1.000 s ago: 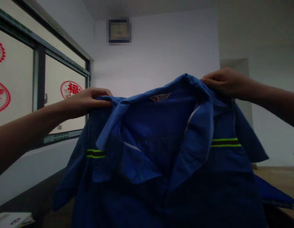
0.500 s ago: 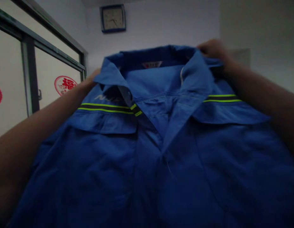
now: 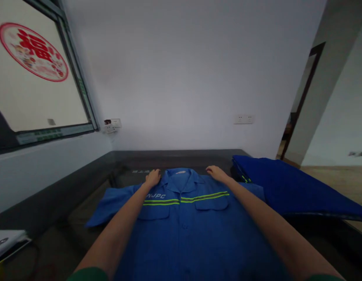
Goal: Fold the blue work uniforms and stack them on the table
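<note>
A blue short-sleeved work shirt (image 3: pixel 185 230) lies front up and spread out on a dark glossy table, collar toward the far side. Yellow-green and dark stripes cross its chest, with pale letters above them on the left. My left hand (image 3: pixel 153 178) is at the shirt's left shoulder beside the collar, its fingers curled on the cloth. On the other shoulder, my right hand (image 3: pixel 217 173) pinches the fabric with bent fingers. Both arms stretch forward over the shirt, covering parts of its sleeves.
Darker blue folded cloth (image 3: pixel 280 183) lies on the table's right side. A white device (image 3: pixel 8 242) sits at the left near edge. Beyond the dark tabletop (image 3: pixel 175 156) stands a wall with sockets (image 3: pixel 243 119); a window (image 3: pixel 49 109) is on the left.
The shirt has come down from being held up in front of me and now lies flat on the table. Both hands moved down with it, and my view has tilted lower.
</note>
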A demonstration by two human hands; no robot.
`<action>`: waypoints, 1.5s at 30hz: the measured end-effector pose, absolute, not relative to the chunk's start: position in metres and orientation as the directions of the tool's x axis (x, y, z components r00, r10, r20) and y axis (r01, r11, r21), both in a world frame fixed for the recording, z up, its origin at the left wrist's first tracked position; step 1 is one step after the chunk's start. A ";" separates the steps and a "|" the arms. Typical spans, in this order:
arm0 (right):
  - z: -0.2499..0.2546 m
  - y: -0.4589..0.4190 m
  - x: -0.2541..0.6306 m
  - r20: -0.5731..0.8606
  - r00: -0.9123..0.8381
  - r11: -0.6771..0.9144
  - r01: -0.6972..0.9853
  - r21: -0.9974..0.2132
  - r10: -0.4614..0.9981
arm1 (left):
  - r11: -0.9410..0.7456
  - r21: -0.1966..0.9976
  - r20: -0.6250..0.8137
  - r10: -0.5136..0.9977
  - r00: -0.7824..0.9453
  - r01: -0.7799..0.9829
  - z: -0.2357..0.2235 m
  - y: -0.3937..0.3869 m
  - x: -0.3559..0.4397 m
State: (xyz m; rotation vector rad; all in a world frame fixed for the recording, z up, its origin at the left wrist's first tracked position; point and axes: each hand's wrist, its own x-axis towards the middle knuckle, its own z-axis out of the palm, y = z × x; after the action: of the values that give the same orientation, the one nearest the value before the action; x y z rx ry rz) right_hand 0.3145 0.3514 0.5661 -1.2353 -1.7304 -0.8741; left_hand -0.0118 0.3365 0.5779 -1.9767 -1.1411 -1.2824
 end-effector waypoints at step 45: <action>0.626 0.471 0.265 0.891 0.083 0.544 0.765 -0.344 0.447 | -0.563 0.300 0.921 0.382 -0.079 0.770 0.626 0.483 -0.004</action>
State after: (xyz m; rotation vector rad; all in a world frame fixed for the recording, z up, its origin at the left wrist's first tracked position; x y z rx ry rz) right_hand 0.2652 0.4713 0.6263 -1.0701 -1.5518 -0.3233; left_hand -0.0042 0.4826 0.6262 -1.8758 -1.2474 -1.6813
